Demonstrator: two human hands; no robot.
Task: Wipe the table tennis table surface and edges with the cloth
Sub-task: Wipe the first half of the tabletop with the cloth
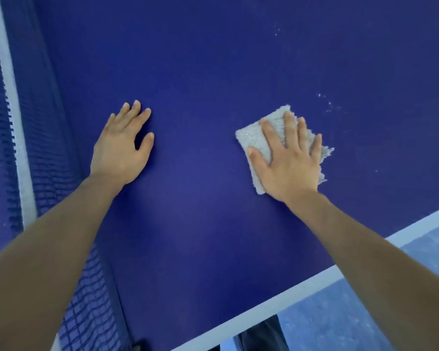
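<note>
The cloth (pixel 250 138) is a small, pale, fluffy rag with frayed edges, folded into a rough square. I'd guess it's soft, floppy and weighs next to nothing. It'll bunch up or slide out if you push from one corner, so a flat palm across the middle is the way to drive it, not a pinch.

That's how it's held now. It lies on the blue table tennis table (pixel 213 72) at about 3 o'clock from the middle of the view. The right hand (pixel 289 160) is flat on top of it, fingers straight and spread, pointing toward 12, arm stretched well out.

The left hand (pixel 122 148) is at about 9 o'clock, empty, palm down on the bare surface with fingers loosely fanned, probably bracing the lean. The net (pixel 43 173) is just beside it.

There are white specks (pixel 325 102) at 1 o'clock from the cloth, so that's likely the next patch. The white edge stripe (pixel 289 297) sits down at 5 o'clock.
</note>
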